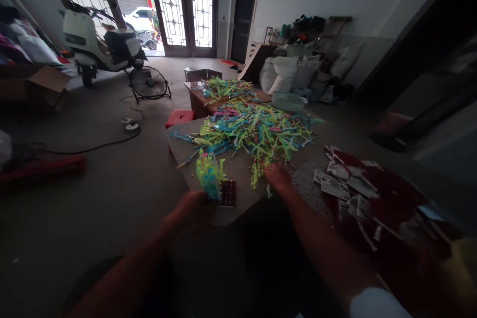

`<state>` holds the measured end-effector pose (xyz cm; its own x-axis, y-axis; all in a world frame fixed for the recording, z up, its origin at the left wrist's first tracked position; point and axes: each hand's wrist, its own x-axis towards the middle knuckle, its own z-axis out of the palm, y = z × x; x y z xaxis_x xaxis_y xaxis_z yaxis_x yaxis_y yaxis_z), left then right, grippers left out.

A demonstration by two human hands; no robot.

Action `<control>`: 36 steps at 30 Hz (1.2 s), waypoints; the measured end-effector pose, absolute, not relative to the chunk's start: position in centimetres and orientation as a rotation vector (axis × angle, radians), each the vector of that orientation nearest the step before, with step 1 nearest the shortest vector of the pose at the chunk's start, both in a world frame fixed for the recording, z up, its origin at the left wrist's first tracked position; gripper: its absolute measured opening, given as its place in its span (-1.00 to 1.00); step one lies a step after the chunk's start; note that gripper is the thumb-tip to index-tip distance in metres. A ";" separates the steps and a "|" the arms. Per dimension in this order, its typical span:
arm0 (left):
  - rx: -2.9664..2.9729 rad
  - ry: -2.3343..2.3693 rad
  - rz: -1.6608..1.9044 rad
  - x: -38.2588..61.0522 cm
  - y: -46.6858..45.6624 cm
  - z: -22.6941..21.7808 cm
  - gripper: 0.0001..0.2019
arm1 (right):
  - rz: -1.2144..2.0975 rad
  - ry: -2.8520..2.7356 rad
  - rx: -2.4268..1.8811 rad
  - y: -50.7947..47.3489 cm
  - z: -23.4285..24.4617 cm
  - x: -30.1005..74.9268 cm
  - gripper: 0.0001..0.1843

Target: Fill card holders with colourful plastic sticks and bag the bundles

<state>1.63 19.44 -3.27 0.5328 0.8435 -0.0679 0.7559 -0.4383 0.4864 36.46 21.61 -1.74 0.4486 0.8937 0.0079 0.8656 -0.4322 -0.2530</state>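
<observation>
My left hand [194, 201] is closed at the left edge of a dark red board [228, 193] with rows of small marks or holes. Yellow-green and blue plastic strips [210, 175] stand packed together on the board's left part. At the near edge of a loose pile of thin yellow-green, blue and pink plastic pieces [257, 126], my right hand [278, 177] has its fingers drawn together. Yellow-green pieces [255, 174] lie right beside its fingertips. What those fingers pinch is too small and dark to make out.
The grey table [242, 169] carries the pile, with another heap [231, 88] behind on a brown table. A pale basin [289, 101] is at the back right. To the left are a red stool [180, 117], a fan [149, 83] and a scooter [100, 42]. Printed sheets [348, 179] lie right.
</observation>
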 end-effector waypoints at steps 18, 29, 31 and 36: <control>2.400 1.288 0.257 1.5 19.5 -3.2 -0.67 | 0.206 -2.278 -2.065 24.6 -2.0 37.1 -0.43; 2.386 1.282 0.230 1.7 19.1 -2.0 -0.73 | 0.073 -2.135 -1.858 22.5 -2.0 37.8 -0.66; 2.403 1.277 0.236 1.8 18.9 -1.8 -0.74 | 0.242 -1.913 -1.744 21.4 -2.4 35.7 -0.66; 2.420 1.290 0.203 2.0 18.8 -1.5 -0.71 | 0.743 -1.667 -1.565 18.5 -3.8 28.6 -0.62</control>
